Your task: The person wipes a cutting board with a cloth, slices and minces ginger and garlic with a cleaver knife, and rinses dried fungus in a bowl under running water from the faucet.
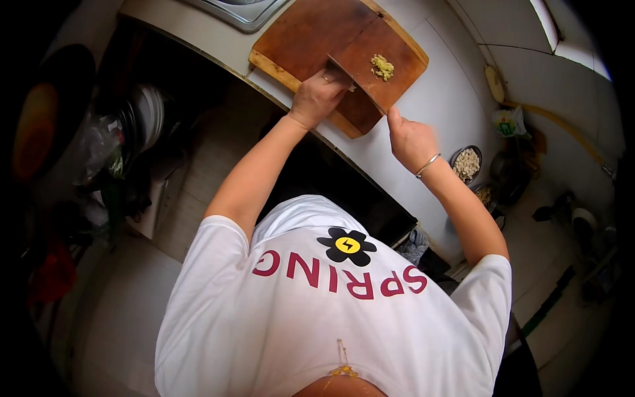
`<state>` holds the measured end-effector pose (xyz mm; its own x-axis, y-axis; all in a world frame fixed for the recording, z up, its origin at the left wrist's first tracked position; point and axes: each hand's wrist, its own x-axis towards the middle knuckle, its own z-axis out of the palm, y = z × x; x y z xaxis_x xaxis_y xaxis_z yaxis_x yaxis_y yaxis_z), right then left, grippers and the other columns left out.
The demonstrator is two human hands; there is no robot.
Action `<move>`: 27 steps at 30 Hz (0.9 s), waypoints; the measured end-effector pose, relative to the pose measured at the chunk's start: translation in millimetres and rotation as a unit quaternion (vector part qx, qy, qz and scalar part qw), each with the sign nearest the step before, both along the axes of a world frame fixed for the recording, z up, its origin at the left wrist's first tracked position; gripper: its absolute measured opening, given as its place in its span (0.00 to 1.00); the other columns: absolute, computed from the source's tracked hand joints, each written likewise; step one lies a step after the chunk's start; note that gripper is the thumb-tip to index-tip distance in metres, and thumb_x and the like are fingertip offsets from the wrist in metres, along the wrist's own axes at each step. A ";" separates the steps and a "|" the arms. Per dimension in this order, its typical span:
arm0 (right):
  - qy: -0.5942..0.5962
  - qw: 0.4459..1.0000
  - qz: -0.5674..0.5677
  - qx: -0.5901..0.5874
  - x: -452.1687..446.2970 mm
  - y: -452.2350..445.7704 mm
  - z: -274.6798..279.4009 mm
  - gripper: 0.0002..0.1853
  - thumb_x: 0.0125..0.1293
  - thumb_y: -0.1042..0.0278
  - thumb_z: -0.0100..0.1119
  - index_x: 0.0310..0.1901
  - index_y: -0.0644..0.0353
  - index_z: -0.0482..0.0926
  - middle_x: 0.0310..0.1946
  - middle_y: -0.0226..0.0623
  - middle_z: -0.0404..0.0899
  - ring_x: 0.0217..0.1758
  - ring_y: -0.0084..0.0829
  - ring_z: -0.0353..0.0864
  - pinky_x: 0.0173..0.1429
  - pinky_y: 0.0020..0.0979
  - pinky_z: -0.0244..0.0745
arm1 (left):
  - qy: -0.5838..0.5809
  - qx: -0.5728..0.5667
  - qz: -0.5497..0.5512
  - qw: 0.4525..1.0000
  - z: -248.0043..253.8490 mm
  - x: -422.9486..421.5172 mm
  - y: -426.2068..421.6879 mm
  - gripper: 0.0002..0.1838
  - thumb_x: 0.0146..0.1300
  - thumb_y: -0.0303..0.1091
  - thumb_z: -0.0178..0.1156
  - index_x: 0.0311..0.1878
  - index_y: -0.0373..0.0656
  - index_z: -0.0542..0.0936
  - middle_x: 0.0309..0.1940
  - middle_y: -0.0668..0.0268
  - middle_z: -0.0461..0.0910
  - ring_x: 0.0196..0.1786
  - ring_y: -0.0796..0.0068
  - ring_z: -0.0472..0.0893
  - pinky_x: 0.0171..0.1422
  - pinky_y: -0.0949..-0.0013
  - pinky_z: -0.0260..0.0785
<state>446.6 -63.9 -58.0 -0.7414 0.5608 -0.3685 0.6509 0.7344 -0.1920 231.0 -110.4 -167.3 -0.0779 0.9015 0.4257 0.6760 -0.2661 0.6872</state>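
A wooden cutting board (pixel 297 33) with paler end strips lies on the white counter. My right hand (pixel 411 140), with a bracelet at the wrist, is closed around the handle end of a knife (pixel 357 85), whose blade slants up and left across the board. My left hand (pixel 320 96) is on the board's near side, fingers bent beside the blade. A small whitish piece (pixel 352 87) shows at its fingertips, mostly hidden by the blade. Beyond the knife, a small heap of chopped yellowish food (pixel 381 67) rests on the board.
A metal sink edge (pixel 250 25) is at the top left. Right of my right hand stand a bowl of pale chopped pieces (pixel 466 165) and another bowl (pixel 483 194). A yellow hose (pixel 562 124) runs along the wall. Plates (pixel 149 116) stand at the left, below counter height.
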 end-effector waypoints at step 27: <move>-0.013 0.997 -0.035 -0.074 -13.7 0.4 19.5 0.15 0.59 0.79 0.48 0.48 0.66 0.62 0.18 0.46 0.76 0.24 0.53 0.78 0.28 0.49 0.71 | 0.004 0.025 -0.026 0.999 -3.7 -5.0 -2.7 0.09 0.49 0.24 0.66 0.35 0.46 0.82 0.37 0.69 0.81 0.41 0.65 0.81 0.43 0.65 0.76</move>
<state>432.9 -63.5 -38.5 -0.6917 0.5485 -0.4698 0.7056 0.6521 -0.2775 226.0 -113.1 -171.0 -0.0271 0.8814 0.4716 0.6659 -0.3359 0.6661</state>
